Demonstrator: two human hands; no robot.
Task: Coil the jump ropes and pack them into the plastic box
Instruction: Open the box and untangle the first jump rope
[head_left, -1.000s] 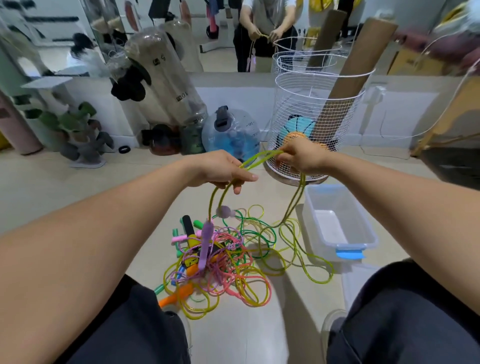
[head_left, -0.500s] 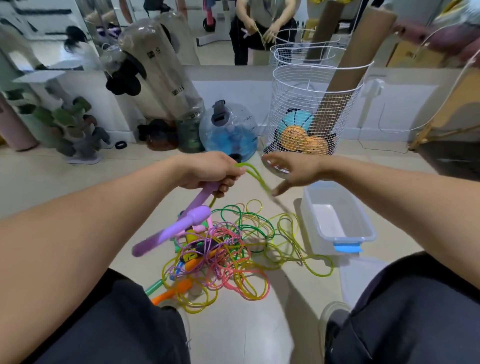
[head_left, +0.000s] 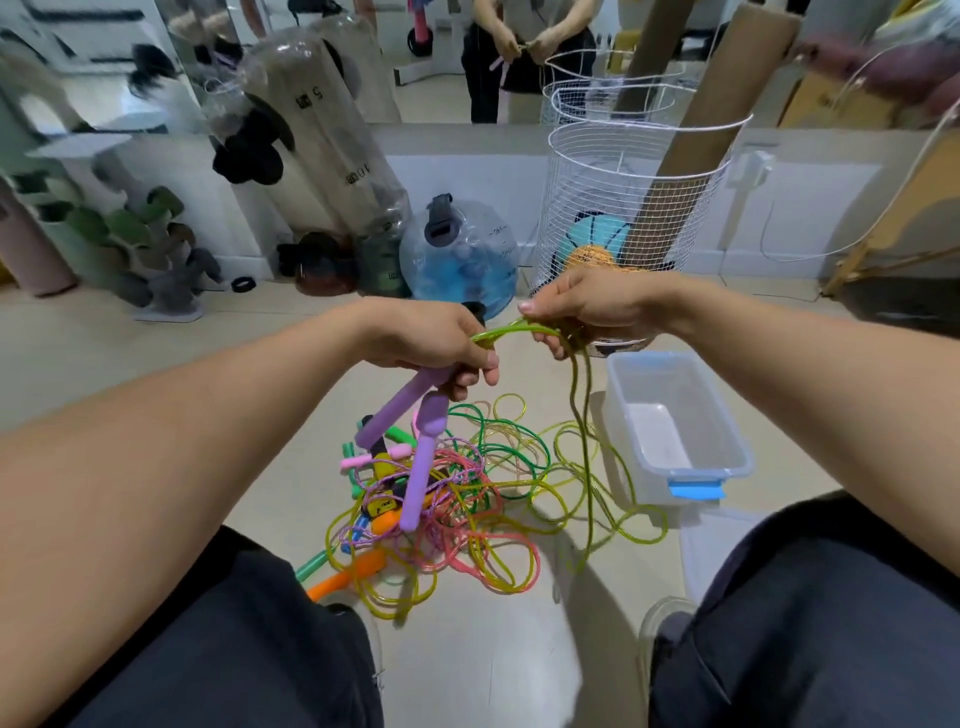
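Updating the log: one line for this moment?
left hand: holds purple handles | right hand: pinches yellow-green rope | plastic box: empty

The clear tall bag (head_left: 317, 140) shows a "5"; other markings are unreadable.

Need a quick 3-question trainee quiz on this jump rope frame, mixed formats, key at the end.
1. True or false: the plastic box already holds a coiled rope.
2. Multiple choice: what does the left hand grip along with the yellow-green rope? A) an orange handle B) two purple handles C) the box lid
3. Fill in: the right hand holds the yellow-green rope, whose loose length hangs down to the ___ of ropes on the floor.

Key
1. False: only its bare bottom shows.
2. B
3. Tangled pile
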